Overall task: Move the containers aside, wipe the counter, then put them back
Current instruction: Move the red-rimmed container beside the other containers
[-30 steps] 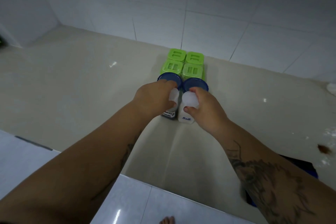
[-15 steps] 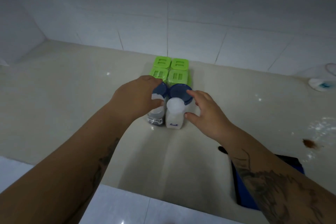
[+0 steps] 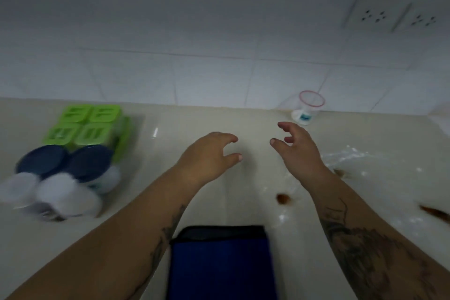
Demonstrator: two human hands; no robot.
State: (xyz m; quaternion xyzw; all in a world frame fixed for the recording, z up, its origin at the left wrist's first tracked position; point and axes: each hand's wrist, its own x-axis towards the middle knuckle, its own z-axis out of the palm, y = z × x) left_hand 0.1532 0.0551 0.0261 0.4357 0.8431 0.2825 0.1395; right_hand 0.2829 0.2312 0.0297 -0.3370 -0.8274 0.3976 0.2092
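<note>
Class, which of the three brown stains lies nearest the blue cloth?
The small round stain left of the right forearm, just past the blue cloth; the other two lie right of it.

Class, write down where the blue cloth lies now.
In the head view the blue cloth lies bottom centre on the counter, nearer the person than the left hand and right hand, below-left of a brown stain.

Motion-blurred containers (image 3: 70,165) with unreadable labels; blue cloth (image 3: 221,263) cut off by the bottom edge.
</note>
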